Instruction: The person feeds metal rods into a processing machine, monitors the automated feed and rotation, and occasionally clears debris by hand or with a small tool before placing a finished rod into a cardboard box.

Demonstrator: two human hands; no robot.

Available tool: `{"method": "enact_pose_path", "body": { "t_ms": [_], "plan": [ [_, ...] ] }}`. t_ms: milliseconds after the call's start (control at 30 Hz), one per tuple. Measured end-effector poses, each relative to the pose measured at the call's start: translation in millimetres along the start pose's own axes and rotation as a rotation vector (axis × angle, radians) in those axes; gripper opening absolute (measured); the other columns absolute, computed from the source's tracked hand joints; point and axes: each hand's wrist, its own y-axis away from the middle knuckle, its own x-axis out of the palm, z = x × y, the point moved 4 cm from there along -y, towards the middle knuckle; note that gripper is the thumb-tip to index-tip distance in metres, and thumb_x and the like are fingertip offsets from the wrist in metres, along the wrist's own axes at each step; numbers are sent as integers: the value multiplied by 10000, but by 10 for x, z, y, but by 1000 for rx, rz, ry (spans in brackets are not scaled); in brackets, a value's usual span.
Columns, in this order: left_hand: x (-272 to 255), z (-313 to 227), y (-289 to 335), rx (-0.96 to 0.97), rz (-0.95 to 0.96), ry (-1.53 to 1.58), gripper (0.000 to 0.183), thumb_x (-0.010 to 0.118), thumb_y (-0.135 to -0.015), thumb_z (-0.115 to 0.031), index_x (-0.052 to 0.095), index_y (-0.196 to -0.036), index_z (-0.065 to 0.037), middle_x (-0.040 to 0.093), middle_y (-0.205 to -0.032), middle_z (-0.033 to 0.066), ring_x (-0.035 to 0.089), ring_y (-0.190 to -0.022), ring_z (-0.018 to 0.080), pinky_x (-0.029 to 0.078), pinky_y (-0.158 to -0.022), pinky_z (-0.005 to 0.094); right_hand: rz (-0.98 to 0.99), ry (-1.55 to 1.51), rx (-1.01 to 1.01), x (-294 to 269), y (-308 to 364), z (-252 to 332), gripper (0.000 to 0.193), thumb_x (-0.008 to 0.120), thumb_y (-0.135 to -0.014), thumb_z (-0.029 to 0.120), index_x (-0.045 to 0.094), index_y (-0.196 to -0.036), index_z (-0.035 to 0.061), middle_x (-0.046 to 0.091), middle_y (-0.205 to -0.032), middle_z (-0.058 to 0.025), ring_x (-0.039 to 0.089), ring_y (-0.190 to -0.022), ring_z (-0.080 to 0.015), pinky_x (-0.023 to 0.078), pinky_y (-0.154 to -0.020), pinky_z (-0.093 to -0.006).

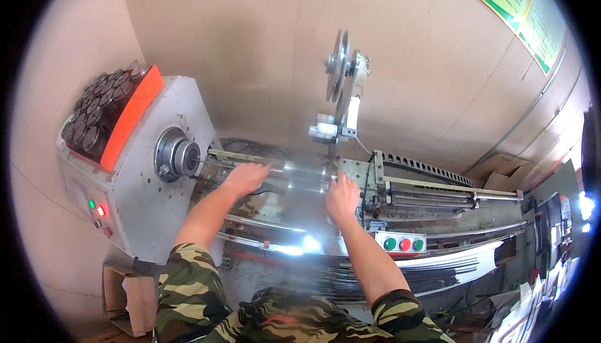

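Note:
A thin metal rod (216, 164) runs from the round chuck (187, 158) on the grey machine head toward the right. My left hand (249, 178) is closed around the rod a short way from the chuck, knuckles up. My right hand (344, 196) is closed at the left side of the metal carriage (357, 171), its fingertips bunched near the rod's line. What the right fingers hold is hidden. A hazy patch of glare blurs the stretch between the hands. Above the right hand rises an arm carrying a grooved pulley wheel (339, 66).
A control box (400, 243) with green and red buttons sits right of my right forearm. Dark thin rods (325, 280) lie in front, beside a white sheet (460, 268). Dark round-ended pieces (103, 105) fill the machine head's top. A cardboard box (139, 302) stands lower left.

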Motion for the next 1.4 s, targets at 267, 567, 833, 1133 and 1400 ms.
{"method": "enact_pose_path", "body": {
  "t_ms": [267, 567, 833, 1133, 1400],
  "plan": [
    [3, 417, 240, -56, 84, -14, 480, 473, -943, -107, 485, -1423, -105, 655, -1136, 130, 641, -1088, 318, 517, -901, 443, 53, 19, 96, 73, -39, -184, 330, 570, -946, 201, 602, -1217, 16, 698, -1026, -222, 632, -1014, -398, 456, -939, -500],
    [8, 735, 398, -95, 166, -78, 432, 481, -912, -82, 534, -1341, -100, 659, -1136, 160, 644, -1071, 351, 510, -904, 465, 65, 28, 99, 87, -59, -213, 318, 569, -943, 184, 591, -1200, -1, 694, -1031, -209, 631, -987, -395, 449, -951, -496],
    [-62, 317, 165, -98, 167, -76, 379, 470, -909, -72, 545, -1278, -116, 653, -1112, 172, 640, -1060, 363, 504, -881, 479, 36, -17, 83, 22, -41, -411, 328, 565, -948, 181, 580, -1227, 11, 691, -1082, -196, 618, -1045, -378, 425, -989, -487],
    [-150, -250, -160, -91, 190, -63, 342, 469, -895, -53, 540, -1224, -117, 650, -1097, 174, 640, -1043, 379, 496, -853, 501, 66, -97, 88, -24, -22, -571, 396, 590, -921, 186, 568, -1281, 24, 675, -1148, -167, 599, -1099, -346, 393, -1027, -464],
    [-47, -579, -394, -18, 123, -96, 325, 512, -892, -78, 563, -1210, -119, 674, -989, 153, 675, -929, 374, 518, -767, 503, 123, -66, 79, -131, -57, -567, 407, 577, -894, 155, 560, -1275, 14, 647, -1158, -164, 571, -1129, -335, 373, -1040, -462]
  ]
}}
